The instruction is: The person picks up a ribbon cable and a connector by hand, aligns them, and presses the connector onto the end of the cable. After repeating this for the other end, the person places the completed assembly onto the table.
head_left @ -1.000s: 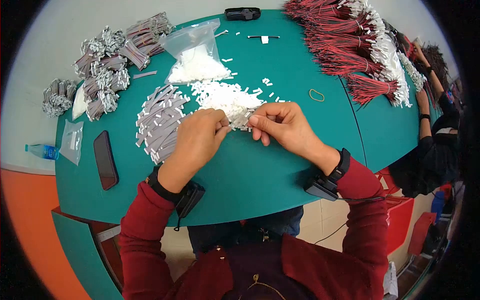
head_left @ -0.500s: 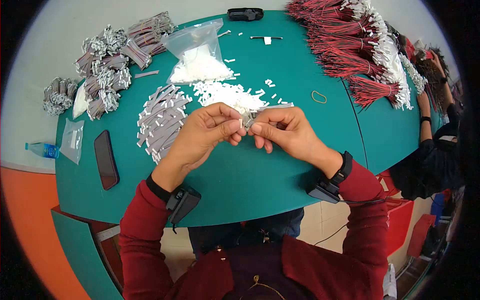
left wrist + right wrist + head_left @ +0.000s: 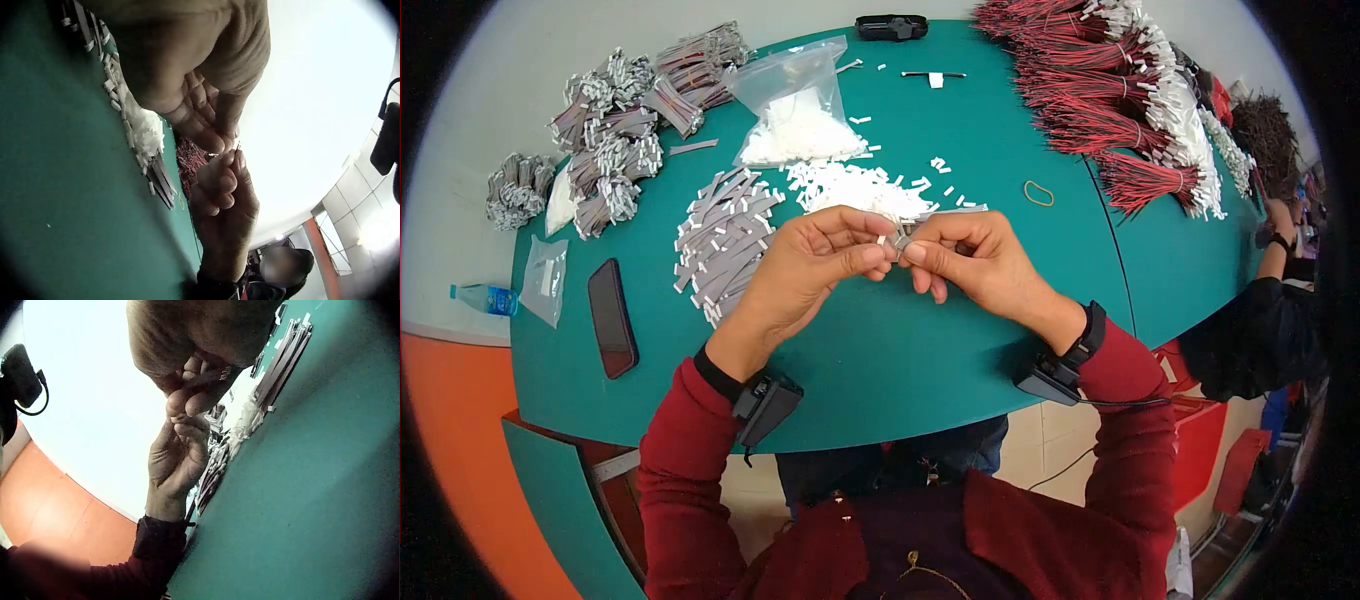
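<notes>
Pinching a tiny white piece point(image 3: 881, 240) in the left hand point(image 3: 810, 262) and maybe a grey strip point(image 3: 902, 240) in the right hand point(image 3: 978, 264), fingers point(image 3: 855, 260) nearly together. Both sit at five o'clock from the white pile point(image 3: 852, 188); I should line them up gently.

Head view: taken from above, faced forward and down; table point(image 3: 920, 360) shown broadly. Left wrist view: taken close at the left hand point(image 3: 203, 53), faced across to the right hand point(image 3: 225, 215). Right wrist view: reversed, equally close. Both hands shared by all.
</notes>
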### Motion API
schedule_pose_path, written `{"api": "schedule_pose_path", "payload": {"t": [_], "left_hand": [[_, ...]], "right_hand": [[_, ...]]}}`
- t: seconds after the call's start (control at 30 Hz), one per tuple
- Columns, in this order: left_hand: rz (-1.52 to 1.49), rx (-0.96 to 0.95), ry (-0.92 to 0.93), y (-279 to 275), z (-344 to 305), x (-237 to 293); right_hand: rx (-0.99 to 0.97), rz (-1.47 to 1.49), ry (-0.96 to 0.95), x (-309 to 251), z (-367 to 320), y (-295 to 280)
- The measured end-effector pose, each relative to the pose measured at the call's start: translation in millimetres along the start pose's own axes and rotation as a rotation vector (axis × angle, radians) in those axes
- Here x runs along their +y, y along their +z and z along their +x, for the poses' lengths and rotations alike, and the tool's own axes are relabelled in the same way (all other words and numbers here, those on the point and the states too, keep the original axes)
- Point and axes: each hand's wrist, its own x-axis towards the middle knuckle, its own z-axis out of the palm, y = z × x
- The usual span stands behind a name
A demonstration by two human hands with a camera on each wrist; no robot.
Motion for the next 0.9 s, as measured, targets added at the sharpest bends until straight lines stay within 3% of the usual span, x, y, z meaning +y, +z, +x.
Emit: {"api": "schedule_pose_path", "payload": {"t": [0.9], "left_hand": [[-0.016, -0.001, -0.047, 1.1, -2.0, -7.3]], "right_hand": [[-0.048, -0.086, 0.032, 0.0, -3.9, 5.3]]}}
